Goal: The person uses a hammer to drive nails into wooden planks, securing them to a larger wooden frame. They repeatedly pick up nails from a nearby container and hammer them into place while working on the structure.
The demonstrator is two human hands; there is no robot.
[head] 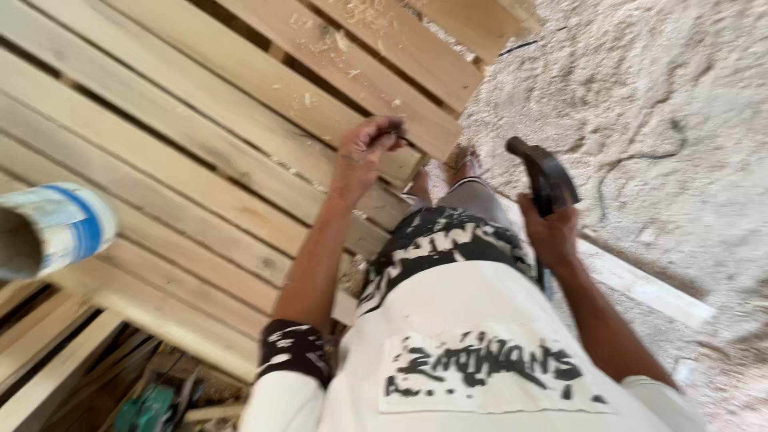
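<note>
Nearest me: white shirt (pixel 472 352) with black print, teal tool (pixel 148 408) low left, white-and-blue pipe end (pixel 48 228) at left edge. Right hand (pixel 552 236), grip wrapped tight round dark hammer (pixel 544 180), head raised over sawdust floor (pixel 640 96). Left hand (pixel 364 156), fingers pinched on small dark object, blurred, cannot tell what, against pale wooden planks (pixel 200 160). Sandalled foot (pixel 464 164) beyond.

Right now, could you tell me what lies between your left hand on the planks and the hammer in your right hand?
In the head view, between the left hand and the hammer lie the plank edge, your foot and your knee.
</note>
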